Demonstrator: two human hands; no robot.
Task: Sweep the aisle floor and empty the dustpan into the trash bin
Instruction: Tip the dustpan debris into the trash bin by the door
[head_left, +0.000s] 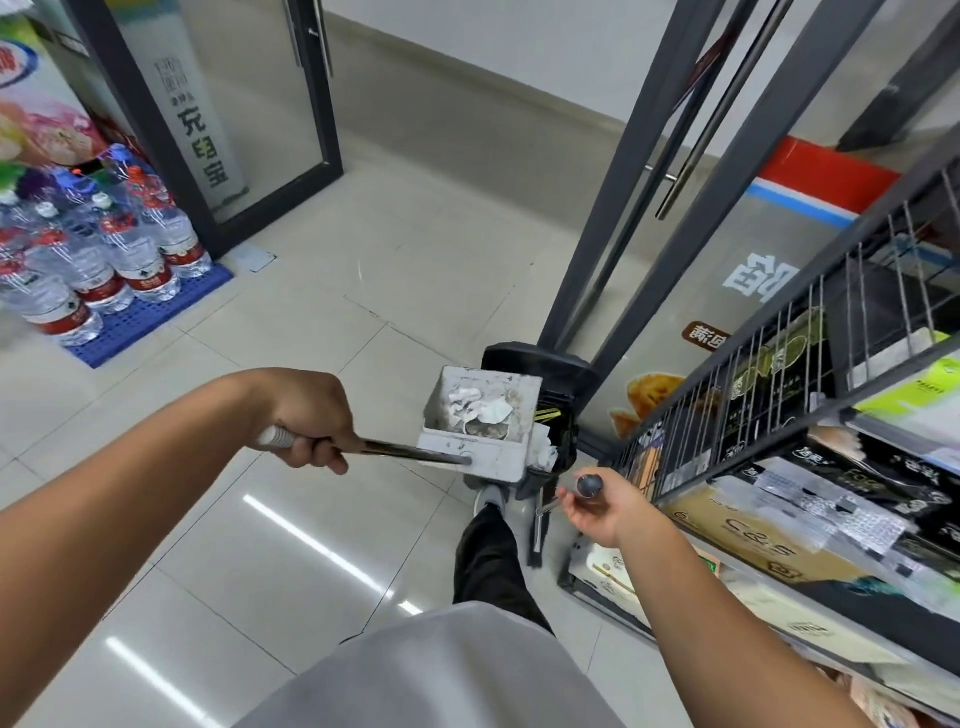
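Note:
My left hand (306, 418) grips the metal handle (410, 452) of a grey box-shaped dustpan (485, 452). The dustpan hangs raised off the floor, with crumpled paper and dirt (483, 410) lying inside it. Right behind it stands a black trash bin (540, 364) with its lid up, partly hidden by the dustpan. My right hand (597, 506) holds the black rounded top of the broom handle (589, 485). The broom's lower part (537, 540) stands on the floor beside the bin. My shoe (491, 499) sits under the dustpan.
A wire shelf rack (779, 415) full of goods lines the right side. A dark metal door frame (613, 223) rises behind the bin. Packs of bottled water (98, 249) sit on a blue pallet at left. Pale floor tiles (311, 312) stretch to the glass door.

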